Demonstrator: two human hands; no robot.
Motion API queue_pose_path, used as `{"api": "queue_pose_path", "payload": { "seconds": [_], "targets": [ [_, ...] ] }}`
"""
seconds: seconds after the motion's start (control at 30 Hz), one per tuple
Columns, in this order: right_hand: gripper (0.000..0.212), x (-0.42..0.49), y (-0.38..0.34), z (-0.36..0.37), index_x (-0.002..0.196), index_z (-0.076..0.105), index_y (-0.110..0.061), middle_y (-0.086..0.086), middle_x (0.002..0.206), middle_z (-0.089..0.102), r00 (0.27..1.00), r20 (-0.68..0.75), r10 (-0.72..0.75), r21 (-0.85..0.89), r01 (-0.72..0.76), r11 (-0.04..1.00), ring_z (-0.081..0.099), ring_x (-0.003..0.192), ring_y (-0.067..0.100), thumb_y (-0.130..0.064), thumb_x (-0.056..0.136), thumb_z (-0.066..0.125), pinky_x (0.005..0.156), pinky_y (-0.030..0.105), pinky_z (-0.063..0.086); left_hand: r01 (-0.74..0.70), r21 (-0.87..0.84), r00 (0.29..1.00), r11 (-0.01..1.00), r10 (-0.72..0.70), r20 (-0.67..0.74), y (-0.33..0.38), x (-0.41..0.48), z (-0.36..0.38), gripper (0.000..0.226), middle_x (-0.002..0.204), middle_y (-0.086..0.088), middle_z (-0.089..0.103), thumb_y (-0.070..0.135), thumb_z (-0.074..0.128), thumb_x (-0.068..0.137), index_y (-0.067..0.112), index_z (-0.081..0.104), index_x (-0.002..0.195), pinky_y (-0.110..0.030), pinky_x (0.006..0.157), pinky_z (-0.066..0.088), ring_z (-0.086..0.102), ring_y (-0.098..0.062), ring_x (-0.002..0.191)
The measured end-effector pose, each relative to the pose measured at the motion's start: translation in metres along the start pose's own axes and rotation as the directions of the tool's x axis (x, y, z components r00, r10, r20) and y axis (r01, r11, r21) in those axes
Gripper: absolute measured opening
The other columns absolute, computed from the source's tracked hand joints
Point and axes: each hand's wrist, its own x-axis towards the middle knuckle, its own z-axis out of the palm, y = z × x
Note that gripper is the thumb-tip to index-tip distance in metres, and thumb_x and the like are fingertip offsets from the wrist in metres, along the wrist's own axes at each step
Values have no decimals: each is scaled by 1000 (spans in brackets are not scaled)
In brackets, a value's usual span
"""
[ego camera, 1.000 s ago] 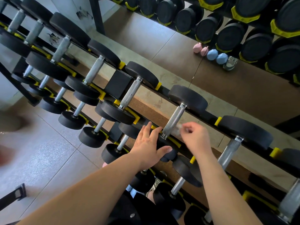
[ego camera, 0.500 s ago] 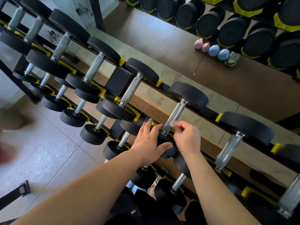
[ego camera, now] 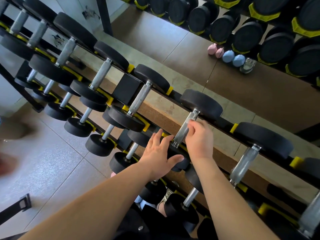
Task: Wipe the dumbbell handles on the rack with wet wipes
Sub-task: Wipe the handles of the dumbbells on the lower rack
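The right hand (ego camera: 199,139) is curled with its fingertips pinched around the upper part of a knurled steel dumbbell handle (ego camera: 184,129) on the top tier of the rack (ego camera: 174,96); a pale, blurred scrap at the fingertips looks like the wet wipe (ego camera: 191,120), though its edges cannot be made out. The left hand (ego camera: 160,158) lies flat with fingers spread, palm down on the near black head (ego camera: 180,159) of that same dumbbell, thumb stretched across its face. The far head (ego camera: 201,104) of this dumbbell sits against the rear rail, beside a yellow cradle clip (ego camera: 233,128). To the left along the tier stands another dumbbell (ego camera: 138,101), with a black square block (ego camera: 127,89) of the frame just behind it, and further ones run off toward the upper left. To the right a dumbbell with a blurred handle (ego camera: 245,165) rests well clear of the right forearm. Below, a second tier holds smaller dumbbells (ego camera: 99,144), partly hidden by both forearms. A mirror (ego camera: 242,84) behind the rack reflects a row of large black dumbbells with yellow collars (ego camera: 249,37) and small pink (ego camera: 214,50) and blue dumbbells (ego camera: 232,58) on the floor. Grey floor tiles (ego camera: 43,170) fill the lower left. No readable writing or brand marks show on the weights or the rack.
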Motion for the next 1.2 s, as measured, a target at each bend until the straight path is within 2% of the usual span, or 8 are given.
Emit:
{"api": "queue_pose_path", "payload": {
  "seconds": [0.17,0.33,0.47,0.57,0.67,0.73,1.07,1.2],
  "targets": [
    [20,-21,-1,-6,115,77,-13,2,103,71,991,135,-16,-16,19,1000,68,92,19,-13,97,68,71,36,61,-20,-9,1000,1000,20,-9,-1,-1,2,83,170,10,-16,68,53,95,42,10,161,-55,128,8,-17,-24,158],
    [23,-11,-20,-24,120,76,-23,-3,111,74,788,573,225,-97,-208,973,67,106,18,-25,99,66,90,41,59,-29,-11,993,1000,30,113,-4,-2,-18,88,171,11,-16,64,59,94,43,5,161,-57,128,9,-17,-24,158],
    [17,-2,-40,-52,114,74,-23,-17,96,69,868,477,136,121,-218,969,65,94,0,-22,98,70,80,15,55,-31,-98,980,995,49,192,-8,-10,-40,79,173,10,-1,48,58,101,37,12,164,-46,127,22,5,-23,160],
    [12,-4,-57,-67,107,69,-30,-22,96,67,862,494,110,188,-230,955,63,92,-5,-25,97,71,66,7,49,-71,-335,995,940,88,36,-8,-24,-57,59,149,15,48,38,59,103,30,36,156,-27,109,43,48,-10,139],
    [11,-4,-76,-67,106,68,-32,-16,96,73,847,516,130,270,-305,913,68,94,1,-26,97,71,75,17,58,-168,-543,985,823,127,-113,-11,-28,-82,36,122,25,60,29,67,99,41,54,131,-13,92,50,60,9,112],
    [11,-2,-90,-62,105,68,-34,-15,96,74,849,508,145,326,-345,880,70,95,3,-27,97,71,81,25,61,-213,-623,977,752,154,-148,-17,-25,-100,33,120,17,70,28,72,96,42,61,124,-28,99,55,66,-1,112],
    [11,9,-191,-5,103,78,-21,2,98,78,877,391,279,518,-460,721,75,95,21,-17,98,70,86,43,63,-320,-555,947,768,260,-188,-81,-13,-193,49,104,9,73,20,83,86,32,66,130,-35,89,62,73,-7,94],
    [16,16,-224,11,105,77,-19,4,94,79,888,360,286,532,-447,719,76,90,21,-8,95,71,84,45,64,-417,-444,905,793,318,-282,-100,-15,-217,28,96,10,70,27,84,85,39,73,107,-33,81,62,70,-7,87]
  ]
}}
